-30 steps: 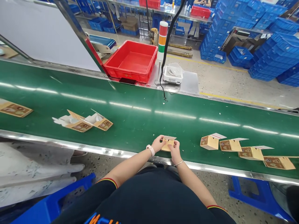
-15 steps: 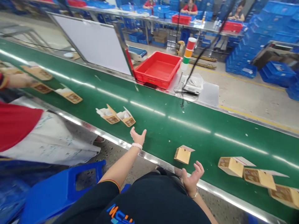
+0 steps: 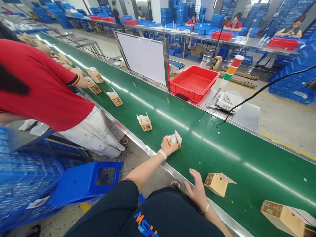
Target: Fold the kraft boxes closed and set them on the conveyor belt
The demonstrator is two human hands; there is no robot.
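My left hand (image 3: 168,146) is closed around the near side of a small open cardboard box (image 3: 178,144) with white contents, resting on the green conveyor belt (image 3: 158,113). Over the belt's metal edge, my right hand (image 3: 197,187) is open with its fingers apart and nothing in it. Just right of it lies a tan box (image 3: 216,184) with its white flap raised. Another open box (image 3: 145,123) with white contents sits to the left of my left hand. A larger-looking tan box (image 3: 282,217) lies at the lower right.
A co-worker in a red shirt (image 3: 46,85) reaches over the belt at left, near several boxes. Across the belt stand a white board (image 3: 143,59), a red bin (image 3: 195,84), a signal light (image 3: 232,70) and a scale (image 3: 228,100). A blue stool (image 3: 74,184) is at my left.
My left hand has reached forward and closed on the open box. The camera view has swung left, and the boxes have shifted along the belt. My right hand stays open.
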